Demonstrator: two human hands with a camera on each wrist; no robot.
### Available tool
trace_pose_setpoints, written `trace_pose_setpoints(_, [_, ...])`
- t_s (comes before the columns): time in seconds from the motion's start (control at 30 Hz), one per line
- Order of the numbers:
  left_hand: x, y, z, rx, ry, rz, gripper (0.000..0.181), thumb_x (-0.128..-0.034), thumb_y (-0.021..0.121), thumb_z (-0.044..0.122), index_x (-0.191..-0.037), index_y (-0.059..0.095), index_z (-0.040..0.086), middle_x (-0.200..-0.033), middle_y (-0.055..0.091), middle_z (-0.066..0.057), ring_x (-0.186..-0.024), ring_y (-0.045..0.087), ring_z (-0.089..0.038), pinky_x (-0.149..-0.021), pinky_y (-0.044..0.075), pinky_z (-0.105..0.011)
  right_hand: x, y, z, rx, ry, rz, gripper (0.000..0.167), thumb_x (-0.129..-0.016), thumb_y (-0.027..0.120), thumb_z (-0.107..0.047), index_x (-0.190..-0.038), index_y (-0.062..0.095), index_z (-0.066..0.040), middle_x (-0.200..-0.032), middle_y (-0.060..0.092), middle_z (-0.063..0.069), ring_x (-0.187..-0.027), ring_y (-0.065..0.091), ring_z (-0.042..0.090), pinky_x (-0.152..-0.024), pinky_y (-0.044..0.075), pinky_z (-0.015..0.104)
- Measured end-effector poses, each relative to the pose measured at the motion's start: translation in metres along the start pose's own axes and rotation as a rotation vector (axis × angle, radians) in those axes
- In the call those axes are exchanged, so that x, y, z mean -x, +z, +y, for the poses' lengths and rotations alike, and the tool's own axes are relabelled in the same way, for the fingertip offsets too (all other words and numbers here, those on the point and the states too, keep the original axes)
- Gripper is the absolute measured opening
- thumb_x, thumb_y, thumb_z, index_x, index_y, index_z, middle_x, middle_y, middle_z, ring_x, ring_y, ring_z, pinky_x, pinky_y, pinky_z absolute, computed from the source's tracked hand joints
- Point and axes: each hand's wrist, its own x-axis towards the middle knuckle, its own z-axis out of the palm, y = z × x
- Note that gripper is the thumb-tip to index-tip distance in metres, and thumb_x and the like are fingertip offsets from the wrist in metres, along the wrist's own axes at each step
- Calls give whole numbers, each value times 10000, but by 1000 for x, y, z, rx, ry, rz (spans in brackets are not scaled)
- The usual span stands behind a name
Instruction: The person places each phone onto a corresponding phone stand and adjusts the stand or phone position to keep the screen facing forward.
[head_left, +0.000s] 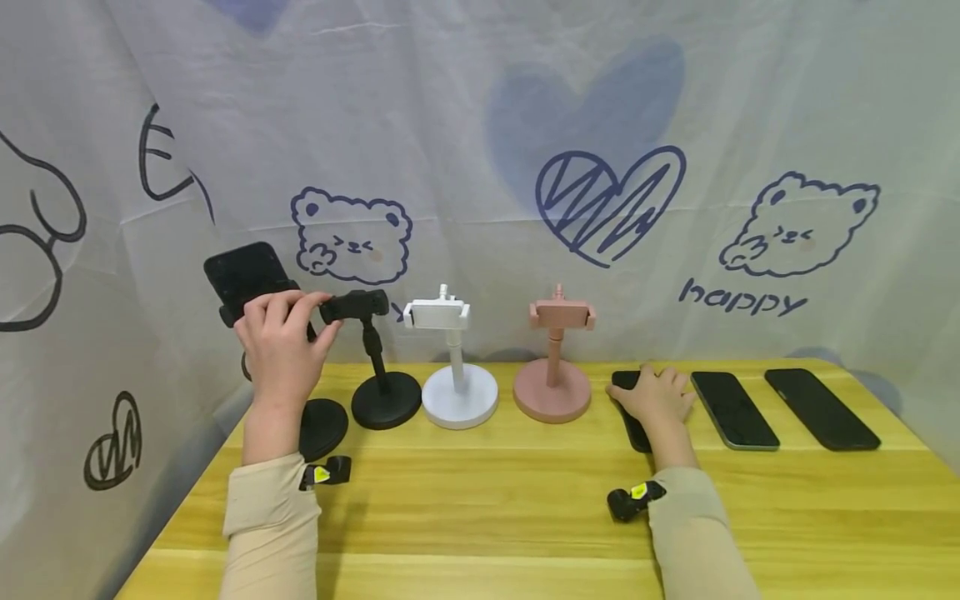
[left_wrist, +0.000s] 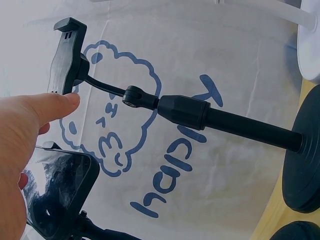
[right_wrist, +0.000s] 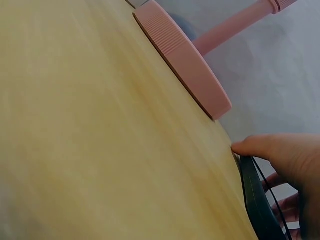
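Observation:
My left hand (head_left: 281, 346) pinches one end of the clamp on a black phone stand (head_left: 356, 306); in the left wrist view the thumb lies against the clamp (left_wrist: 66, 60), which holds no phone. Left of it, partly behind the hand, another black stand (head_left: 322, 429) carries a dark phone (head_left: 243, 271), tilted back. Over on the right, my right hand (head_left: 660, 404) grips a black phone (head_left: 637, 435) by its sides, thumb on the left edge and fingers on the far side. This phone is on the table, partly covered by the hand; the right wrist view shows its edge (right_wrist: 255, 200).
A white stand (head_left: 460, 396) and a pink stand (head_left: 552, 390) stand in the row to the right of the black ones. Two more phones, a grey-edged one (head_left: 735, 410) and a black one (head_left: 821, 408), lie flat at the right. A printed cloth (head_left: 480, 167) hangs behind the wooden table (head_left: 480, 517).

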Motion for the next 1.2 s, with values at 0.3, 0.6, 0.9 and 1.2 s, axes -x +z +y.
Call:
trace_pose_setpoints(0.3, [0, 2, 0, 10, -17, 4, 333, -798, 799, 150, -1095, 678, 58, -1104, 594, -181, -1075, 420, -384, -896, 287, -589, 0, 0, -1, -10, 17, 2, 823, -882, 605, -503, -1446, 348, 40, -1375, 306, 398, -1300, 228, 550, -1051, 213, 683])
trace_pose_setpoints(0.6, [0, 1, 0, 13, -16, 0, 324, -810, 789, 147, -1101, 677, 57, -1098, 590, -186, -1072, 417, -389, -885, 282, -591, 1, 2, -1, -13, 7, 56, 778, -847, 644, -487, -1401, 424, 12, -1328, 369, 381, -1254, 300, 538, -998, 287, 692])
trace_pose_setpoints(0.9, [1, 1, 0, 10, -18, -7, 331, -814, 786, 151, -1113, 672, 68, -1109, 589, -185, -1076, 419, -390, -900, 285, -591, 2, -2, -2, -29, 3, 93, 802, -834, 661, -487, -1429, 401, -17, -1367, 345, 384, -1265, 293, 533, -996, 300, 697])
trace_pose_setpoints(1.2, [1, 0, 1, 6, -22, -14, 337, -819, 782, 160, -1120, 667, 62, -1111, 591, -188, -1073, 422, -393, -885, 286, -584, 3, -7, -3, -37, -26, 151, 796, -829, 674, -495, -1411, 400, -26, -1361, 349, 347, -1248, 319, 510, -992, 320, 701])
